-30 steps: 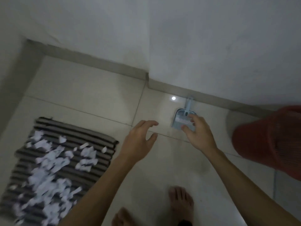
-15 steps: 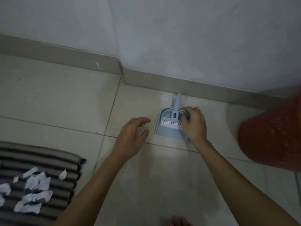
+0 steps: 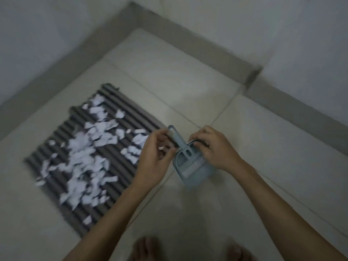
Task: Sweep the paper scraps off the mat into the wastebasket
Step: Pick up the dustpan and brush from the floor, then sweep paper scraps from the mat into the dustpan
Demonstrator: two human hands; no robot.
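Note:
A small light-blue dustpan (image 3: 195, 171) with a white-bristled brush (image 3: 191, 164) clipped inside it is lifted off the floor, between my hands. My right hand (image 3: 214, 149) grips the pan's back edge by the brush. My left hand (image 3: 156, 157) pinches the top of the handle (image 3: 174, 135). To the left, a grey ribbed mat (image 3: 120, 166) lies on the tiles, strewn with several white paper scraps (image 3: 84, 151). The wastebasket is out of view.
The mat sits near a room corner with a grey baseboard (image 3: 188, 32) along both walls. Pale floor tiles (image 3: 263, 138) stretch to the right. My bare feet (image 3: 145, 249) show at the bottom edge.
My right hand has lifted the dustpan set from the floor by the wall and carried it over to the mat. My left hand has closed on its handle. The red wastebasket has left the view.

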